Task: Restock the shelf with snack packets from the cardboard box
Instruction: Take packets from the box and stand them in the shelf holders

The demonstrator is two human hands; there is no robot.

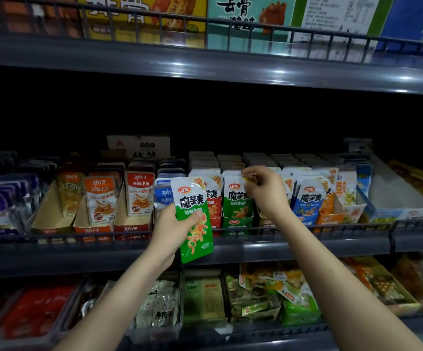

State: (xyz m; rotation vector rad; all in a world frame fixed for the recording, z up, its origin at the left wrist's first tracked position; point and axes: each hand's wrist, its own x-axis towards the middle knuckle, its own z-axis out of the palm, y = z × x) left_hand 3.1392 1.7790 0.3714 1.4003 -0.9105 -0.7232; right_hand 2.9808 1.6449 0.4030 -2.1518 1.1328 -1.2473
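Note:
My left hand (171,229) grips a green and white snack packet (192,219) upright in front of the middle shelf's rail (306,228). My right hand (263,191) reaches over the shelf rows and pinches the top of a yellow packet (249,178), mostly hidden behind the fingers. Just left of that hand stands a green display tray with matching green packets (237,198). The cardboard box is not in view.
Orange fish snack trays (99,201) fill the shelf's left part, blue and orange packets (311,198) the right. An upper shelf (205,64) overhangs closely with large boxes. The lower shelf (205,300) holds mixed packets.

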